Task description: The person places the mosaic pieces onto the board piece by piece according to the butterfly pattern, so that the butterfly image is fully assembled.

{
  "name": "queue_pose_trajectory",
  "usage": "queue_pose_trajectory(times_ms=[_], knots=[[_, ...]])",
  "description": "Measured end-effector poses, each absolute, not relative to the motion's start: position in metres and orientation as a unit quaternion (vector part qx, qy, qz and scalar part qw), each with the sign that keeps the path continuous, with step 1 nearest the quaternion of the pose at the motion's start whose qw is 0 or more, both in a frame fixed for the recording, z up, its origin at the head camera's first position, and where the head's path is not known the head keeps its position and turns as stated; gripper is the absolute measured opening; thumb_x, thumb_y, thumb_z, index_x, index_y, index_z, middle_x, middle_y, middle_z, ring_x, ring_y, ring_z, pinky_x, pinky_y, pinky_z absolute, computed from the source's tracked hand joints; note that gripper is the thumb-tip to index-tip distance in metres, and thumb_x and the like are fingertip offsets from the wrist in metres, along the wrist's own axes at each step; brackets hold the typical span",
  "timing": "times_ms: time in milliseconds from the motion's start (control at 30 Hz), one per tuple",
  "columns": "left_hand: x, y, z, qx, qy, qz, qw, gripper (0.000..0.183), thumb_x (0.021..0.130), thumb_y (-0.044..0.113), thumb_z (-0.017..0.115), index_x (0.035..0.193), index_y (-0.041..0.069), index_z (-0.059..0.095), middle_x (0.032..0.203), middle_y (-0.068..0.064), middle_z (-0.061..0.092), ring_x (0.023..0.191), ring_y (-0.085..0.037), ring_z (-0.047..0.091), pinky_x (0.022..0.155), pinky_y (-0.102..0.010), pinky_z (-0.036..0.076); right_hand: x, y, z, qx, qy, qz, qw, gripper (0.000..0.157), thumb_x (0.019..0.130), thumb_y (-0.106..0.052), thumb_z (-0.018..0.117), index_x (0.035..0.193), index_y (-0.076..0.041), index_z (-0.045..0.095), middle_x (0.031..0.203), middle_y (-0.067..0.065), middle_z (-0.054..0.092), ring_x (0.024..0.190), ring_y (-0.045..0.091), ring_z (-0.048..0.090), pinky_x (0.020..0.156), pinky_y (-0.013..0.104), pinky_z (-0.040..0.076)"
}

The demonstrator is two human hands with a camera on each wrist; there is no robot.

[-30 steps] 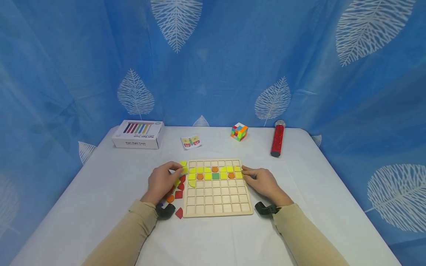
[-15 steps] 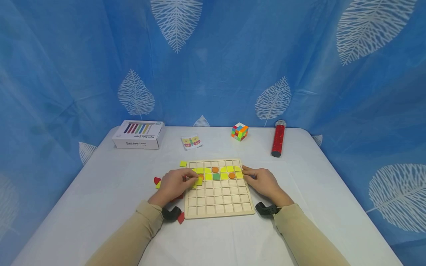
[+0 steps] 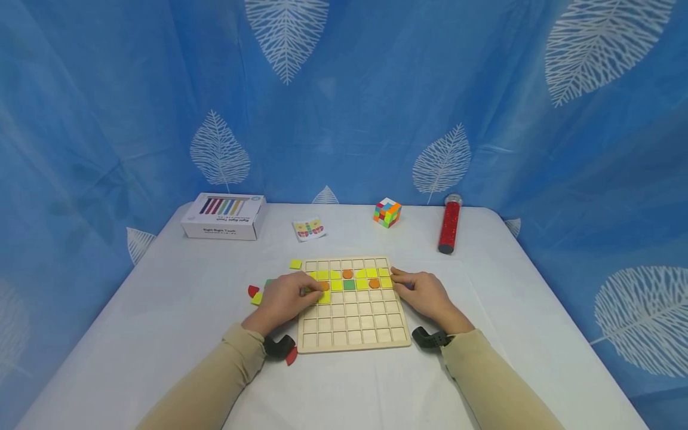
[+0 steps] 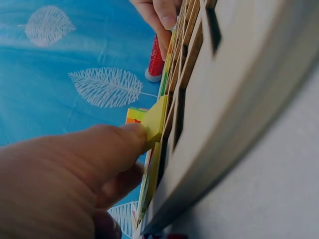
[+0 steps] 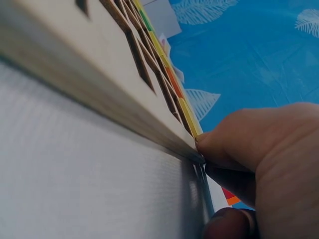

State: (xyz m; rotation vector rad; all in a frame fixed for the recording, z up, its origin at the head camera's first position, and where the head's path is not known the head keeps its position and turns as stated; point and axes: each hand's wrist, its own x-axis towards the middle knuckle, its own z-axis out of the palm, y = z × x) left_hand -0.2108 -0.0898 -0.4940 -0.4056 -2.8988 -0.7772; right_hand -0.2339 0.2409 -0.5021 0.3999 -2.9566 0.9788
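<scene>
A wooden grid board (image 3: 352,325) lies on the table, with yellow, orange and green tiles set in its upper rows. My left hand (image 3: 285,298) reaches over its left side and pinches a yellow tile (image 4: 156,119) between thumb and fingers. That tile sits at a cell in the third row, just below an orange disc (image 3: 325,286); whether it lies fully flat I cannot tell. My right hand (image 3: 427,295) holds the board's right edge, its thumb (image 5: 212,144) against the rim. The left hand and wrist hide part of the loose tiles beside the board.
Left of the board lie loose pieces, among them a red one (image 3: 291,356) and a yellow square (image 3: 295,264). Farther back stand a white box (image 3: 223,218), a butterfly pattern card (image 3: 309,229), a puzzle cube (image 3: 387,212) and a red glitter tube (image 3: 449,227).
My left hand has moved right from the loose tiles onto the board, carrying a yellow tile, then lowered it to the third row. The right hand stays at the board's edge.
</scene>
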Motion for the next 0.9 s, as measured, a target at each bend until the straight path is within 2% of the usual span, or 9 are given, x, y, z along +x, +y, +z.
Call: queue_pose_trajectory(times_ms=[167, 233, 400, 500, 567, 667, 767, 900], knots=[[-0.212, -0.091, -0.494, -0.142, -0.963, -0.219, 0.06, 0.016, 0.088, 0.038, 0.081, 0.099, 0.027, 0.084, 0.098, 0.011, 0.064, 0.089, -0.01, 0.059, 0.072, -0.025, 0.048, -0.233, 0.241, -0.501, 0.127, -0.941, 0.313, 0.002, 0.037, 0.098, -0.028, 0.068, 0.132, -0.013, 0.071, 0.145, -0.002, 0.061, 0.138, 0.03, 0.054, 0.111, 0.053, 0.044], [-0.213, -0.093, -0.493, -0.133, -0.962, -0.229, 0.062, 0.016, 0.089, 0.038, 0.081, 0.099, 0.026, 0.084, 0.099, 0.009, 0.065, 0.085, -0.011, 0.058, 0.069, -0.025, 0.047, -0.233, 0.241, -0.5, 0.127, -0.941, 0.313, 0.002, 0.037, 0.099, -0.028, 0.068, 0.132, -0.012, 0.071, 0.145, -0.001, 0.061, 0.138, 0.03, 0.054, 0.111, 0.053, 0.044], [-0.214, -0.107, -0.485, -0.027, -0.949, -0.301, 0.086, 0.019, 0.092, 0.034, 0.076, 0.105, 0.02, 0.08, 0.109, 0.0, 0.068, 0.075, -0.017, 0.057, 0.066, -0.031, 0.048, -0.233, 0.241, -0.499, 0.129, -0.941, 0.312, -0.004, 0.037, 0.099, -0.028, 0.067, 0.132, -0.012, 0.07, 0.146, -0.001, 0.06, 0.139, 0.03, 0.054, 0.111, 0.053, 0.044], [-0.218, -0.118, -0.484, 0.049, -0.939, -0.325, 0.105, 0.025, 0.096, 0.033, 0.072, 0.115, 0.018, 0.077, 0.121, -0.006, 0.066, 0.085, -0.023, 0.061, 0.076, -0.037, 0.054, -0.233, 0.241, -0.498, 0.125, -0.942, 0.311, -0.005, 0.037, 0.099, -0.028, 0.067, 0.133, -0.013, 0.07, 0.146, -0.002, 0.06, 0.14, 0.03, 0.053, 0.112, 0.053, 0.043], [-0.223, -0.125, -0.486, 0.064, -0.938, -0.322, 0.112, 0.029, 0.099, 0.031, 0.069, 0.124, 0.017, 0.074, 0.129, -0.008, 0.064, 0.098, -0.027, 0.062, 0.088, -0.043, 0.056, -0.233, 0.241, -0.497, 0.122, -0.943, 0.309, -0.004, 0.037, 0.099, -0.028, 0.067, 0.133, -0.013, 0.07, 0.146, -0.002, 0.06, 0.14, 0.03, 0.053, 0.112, 0.053, 0.043], [-0.231, -0.131, -0.492, 0.03, -0.948, -0.299, 0.104, 0.037, 0.101, 0.028, 0.066, 0.137, 0.017, 0.067, 0.137, -0.009, 0.06, 0.115, -0.03, 0.061, 0.1, -0.049, 0.053, -0.233, 0.241, -0.497, 0.122, -0.943, 0.311, -0.006, 0.037, 0.099, -0.028, 0.067, 0.133, -0.012, 0.07, 0.146, -0.002, 0.06, 0.14, 0.031, 0.052, 0.112, 0.053, 0.042], [-0.236, -0.133, -0.495, -0.032, -0.965, -0.247, 0.082, 0.045, 0.102, 0.028, 0.064, 0.146, 0.017, 0.06, 0.148, -0.007, 0.056, 0.131, -0.03, 0.058, 0.106, -0.05, 0.049, -0.233, 0.24, -0.498, 0.124, -0.941, 0.314, -0.008, 0.037, 0.099, -0.029, 0.067, 0.133, -0.013, 0.07, 0.146, -0.002, 0.059, 0.14, 0.03, 0.052, 0.112, 0.053, 0.043], [-0.237, -0.13, -0.494, -0.08, -0.982, -0.165, 0.045, 0.049, 0.103, 0.031, 0.062, 0.149, 0.019, 0.055, 0.153, -0.001, 0.055, 0.14, -0.028, 0.054, 0.106, -0.049, 0.05, -0.233, 0.24, -0.499, 0.122, -0.941, 0.314, -0.009, 0.037, 0.099, -0.029, 0.067, 0.133, -0.013, 0.07, 0.146, -0.002, 0.059, 0.14, 0.03, 0.052, 0.112, 0.053, 0.042]])
